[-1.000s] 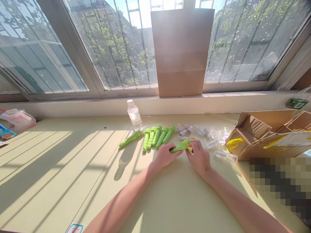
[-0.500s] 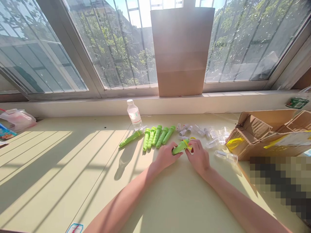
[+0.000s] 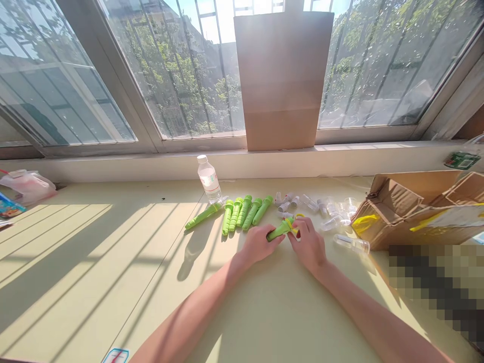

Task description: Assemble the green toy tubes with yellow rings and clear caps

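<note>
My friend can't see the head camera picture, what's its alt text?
A person's left hand holds a green tube at a sunlit table, the right hand at its yellow-banded end. Beyond the left hand, five similar tubes lie side by side near a clear bottle; clear plastic pieces and a cardboard box are to the right.

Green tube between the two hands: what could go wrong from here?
The green tube, held in the left hand with the right hand at its other end, might slip. The clear tube lying beyond the right hand could roll if nudged. The upright bottle might tip if bumped.
</note>
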Motion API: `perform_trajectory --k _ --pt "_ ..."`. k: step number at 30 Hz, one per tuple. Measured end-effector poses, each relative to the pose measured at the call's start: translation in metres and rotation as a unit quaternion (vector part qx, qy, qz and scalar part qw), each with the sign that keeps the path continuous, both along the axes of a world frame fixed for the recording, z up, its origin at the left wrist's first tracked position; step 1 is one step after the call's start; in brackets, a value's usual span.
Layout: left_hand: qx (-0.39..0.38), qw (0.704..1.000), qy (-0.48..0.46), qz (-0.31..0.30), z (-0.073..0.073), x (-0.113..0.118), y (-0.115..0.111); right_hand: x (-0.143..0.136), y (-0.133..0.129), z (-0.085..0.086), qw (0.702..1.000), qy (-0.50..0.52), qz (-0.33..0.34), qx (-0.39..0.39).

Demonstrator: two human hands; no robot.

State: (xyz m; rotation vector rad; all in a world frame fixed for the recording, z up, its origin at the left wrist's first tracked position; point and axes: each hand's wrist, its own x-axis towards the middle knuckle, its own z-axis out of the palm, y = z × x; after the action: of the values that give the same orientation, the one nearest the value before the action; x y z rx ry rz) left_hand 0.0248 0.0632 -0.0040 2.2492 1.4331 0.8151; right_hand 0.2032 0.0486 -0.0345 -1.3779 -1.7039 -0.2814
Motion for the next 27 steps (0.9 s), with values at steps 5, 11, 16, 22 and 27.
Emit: perform_trajectory --k 5,11,16,22,27 --pt "0.02 0.999 0.031 -0.038 0.0033 -0.0009 -0.0012 -0.0004 0.0008 -0.0005 1.0 -0.004 -0.008 -0.006" --pt "-0.011 1.0 0.007 -0.012 0.0058 0.0018 -0.0015 -0.0007 0.0015 -0.0022 1.0 -0.001 -0.019 -0.005" --pt "-0.009 0.999 -0.011 0.031 0.003 0.0036 -0.0015 -0.0006 0.0014 -0.0017 1.0 -0.008 -0.016 0.01" --pt "0.008 0.999 -0.026 0.03 0.0012 0.0031 -0.0014 -0.0017 0.0005 0.0006 1.0 -0.006 -0.016 0.016" --pt "0.022 1.0 -0.002 0.004 -0.001 0.0013 -0.0003 -0.0027 0.0002 0.0011 1.0 -0.01 -0.022 0.009"
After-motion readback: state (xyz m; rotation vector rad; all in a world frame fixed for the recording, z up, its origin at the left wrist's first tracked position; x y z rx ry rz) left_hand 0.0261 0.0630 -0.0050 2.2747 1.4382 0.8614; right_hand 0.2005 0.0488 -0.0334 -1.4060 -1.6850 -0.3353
